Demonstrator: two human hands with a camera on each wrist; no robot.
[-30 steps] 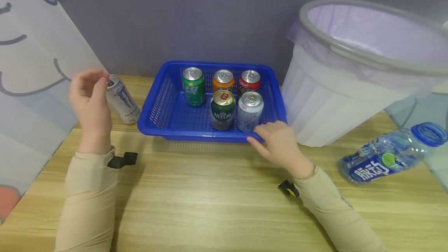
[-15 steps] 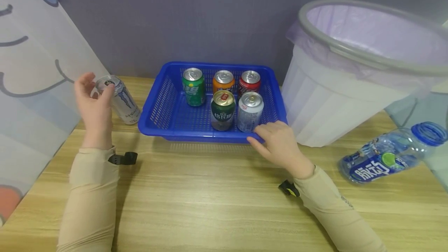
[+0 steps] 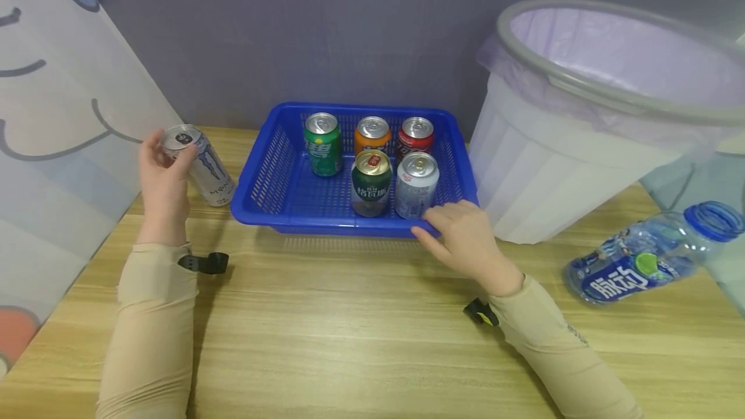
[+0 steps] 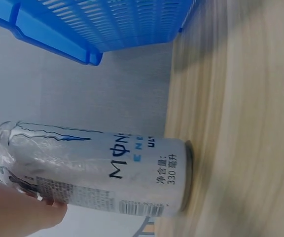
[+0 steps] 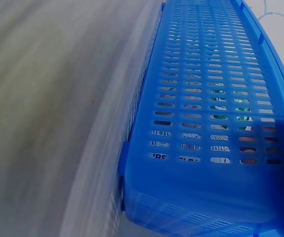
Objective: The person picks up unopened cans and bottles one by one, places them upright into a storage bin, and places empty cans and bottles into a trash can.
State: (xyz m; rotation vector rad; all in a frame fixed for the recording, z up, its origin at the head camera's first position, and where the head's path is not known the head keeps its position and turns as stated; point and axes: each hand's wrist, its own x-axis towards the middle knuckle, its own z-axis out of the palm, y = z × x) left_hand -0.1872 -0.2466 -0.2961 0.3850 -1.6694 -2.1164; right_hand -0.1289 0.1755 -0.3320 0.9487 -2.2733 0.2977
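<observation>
My left hand (image 3: 165,183) is at the top of a white Monster energy drink can (image 3: 206,170), fingers and thumb curled round its upper end. The can's base rests on the table in the left wrist view. My right hand (image 3: 465,241) grips the front right rim of a blue plastic basket (image 3: 314,222), thumb outside and fingers over the edge. Inside stand a green can (image 3: 324,150), an orange can (image 3: 372,138), a red can (image 3: 416,138), a dark green can with a gold top (image 3: 371,186) and a white can (image 3: 416,189).
A white bin (image 3: 524,160) with a purple liner and grey rim stands right of the basket. A clear plastic bottle (image 3: 646,257) with a blue neck is at the right of the wooden table (image 3: 337,341). Behind is a grey wall panel (image 3: 372,31).
My left hand has come down and rightward, from beside the Monster can to round its upper end. My right hand and the basket have stayed put.
</observation>
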